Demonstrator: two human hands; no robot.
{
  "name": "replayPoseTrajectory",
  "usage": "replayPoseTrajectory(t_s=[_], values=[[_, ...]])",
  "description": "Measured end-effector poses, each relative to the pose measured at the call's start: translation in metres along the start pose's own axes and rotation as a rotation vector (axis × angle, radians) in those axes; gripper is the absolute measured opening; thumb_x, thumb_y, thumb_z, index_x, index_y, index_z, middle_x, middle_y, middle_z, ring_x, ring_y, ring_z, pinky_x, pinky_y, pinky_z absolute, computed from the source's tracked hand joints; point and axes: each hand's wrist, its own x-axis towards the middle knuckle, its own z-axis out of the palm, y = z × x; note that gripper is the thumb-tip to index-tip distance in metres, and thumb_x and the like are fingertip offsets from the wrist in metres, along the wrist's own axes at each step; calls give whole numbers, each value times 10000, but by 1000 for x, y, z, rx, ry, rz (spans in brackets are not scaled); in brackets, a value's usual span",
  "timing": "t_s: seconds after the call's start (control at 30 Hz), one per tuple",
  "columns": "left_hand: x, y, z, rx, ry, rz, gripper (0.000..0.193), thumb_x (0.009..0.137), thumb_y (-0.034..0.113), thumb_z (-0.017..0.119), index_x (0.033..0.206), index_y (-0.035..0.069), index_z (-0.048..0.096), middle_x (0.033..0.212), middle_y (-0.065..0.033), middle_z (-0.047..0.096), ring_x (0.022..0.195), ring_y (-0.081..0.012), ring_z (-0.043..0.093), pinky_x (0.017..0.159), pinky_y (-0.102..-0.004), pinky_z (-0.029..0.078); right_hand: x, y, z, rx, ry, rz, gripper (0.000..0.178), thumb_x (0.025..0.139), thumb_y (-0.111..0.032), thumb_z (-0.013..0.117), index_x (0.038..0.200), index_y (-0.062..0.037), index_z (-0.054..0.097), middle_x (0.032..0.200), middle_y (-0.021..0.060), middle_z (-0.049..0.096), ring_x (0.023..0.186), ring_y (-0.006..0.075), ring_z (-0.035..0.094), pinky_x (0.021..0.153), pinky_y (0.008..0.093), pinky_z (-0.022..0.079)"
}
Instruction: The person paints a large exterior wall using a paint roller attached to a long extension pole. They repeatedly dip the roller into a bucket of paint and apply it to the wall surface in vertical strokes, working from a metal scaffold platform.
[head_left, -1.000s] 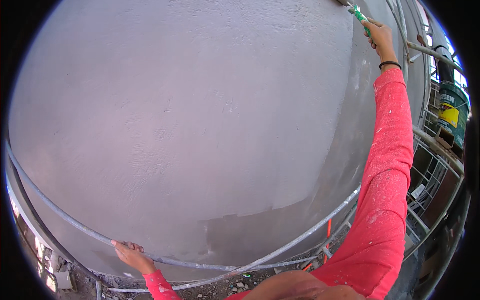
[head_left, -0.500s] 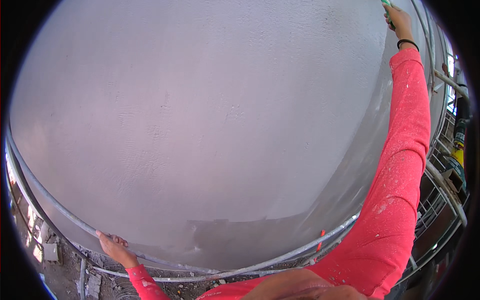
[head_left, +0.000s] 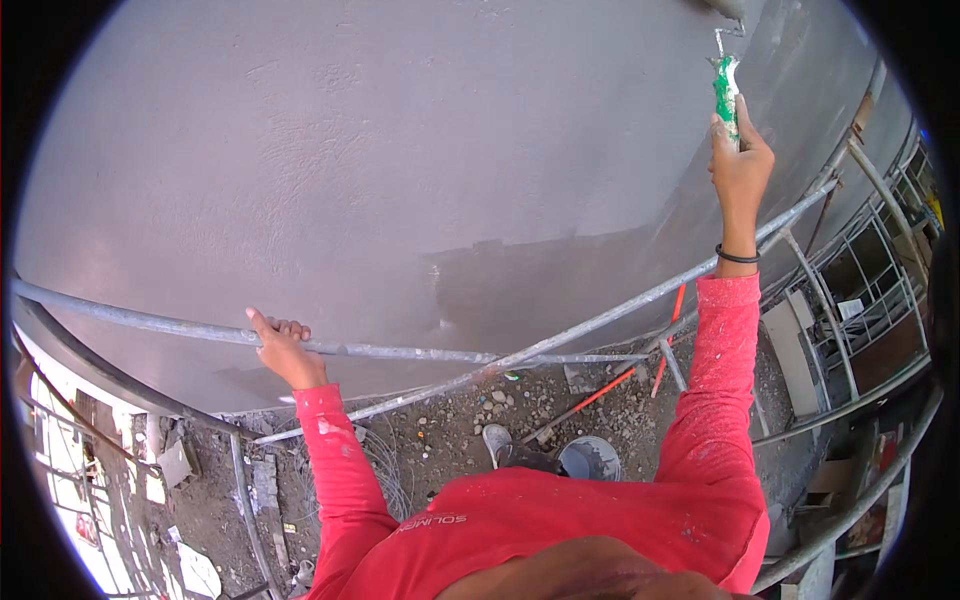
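Observation:
My right hand (head_left: 742, 165) is closed around the green and white handle of a paint roller (head_left: 726, 88), its arm stretched up and forward. The bent wire frame rises from the handle, and part of the roller head is cut off by the upper edge of the view. In front stands a grey wall (head_left: 350, 180), with a darker, wet-looking band along its lower part and right side. On the left, my left hand (head_left: 287, 352) grips a horizontal metal scaffold pipe (head_left: 410, 352), thumb raised along it.
A diagonal scaffold brace (head_left: 600, 312) crosses between me and the wall. Below lie rubble, coiled wire (head_left: 385, 470) and orange-red rods (head_left: 608, 392). A bucket (head_left: 590, 458) stands by my shoe (head_left: 495, 440). More scaffold frames (head_left: 850, 300) stand at the right.
The view has tilted down, showing more ground. My right hand and the roller have come lower and nearer on the wall's right side. My left hand stays on the pipe.

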Motion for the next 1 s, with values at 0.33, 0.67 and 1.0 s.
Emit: replayPoseTrajectory(t_s=[0.33,0.67,1.0], values=[[-5,2,-5,-4,-64,3,434,970,404,565,751,75,384,596,3,324,498,-117,341,449,-289,317,-224,63,-17,-75,-308,112,490,837,-105,686,1306,-30,569,1088,259,652,1004,335,669,829,337,507],[-6,-2,-7,71,-127,33,376,981,350,555,845,40,391,641,-24,384,516,-137,394,487,-319,396,-290,64,-46,-67,-547,292,439,803,-101,692,1234,-52,620,1098,233,653,1013,413,626,856,433,506],[-160,-53,14,758,-306,856,480,909,200,648,1267,-38,434,1158,-150,520,1142,-283,513,917,-429,457,-485,87,-169,67,54,890,360,900,-47,597,1218,55,463,964,133,608,759,186,593,702,326,495]])
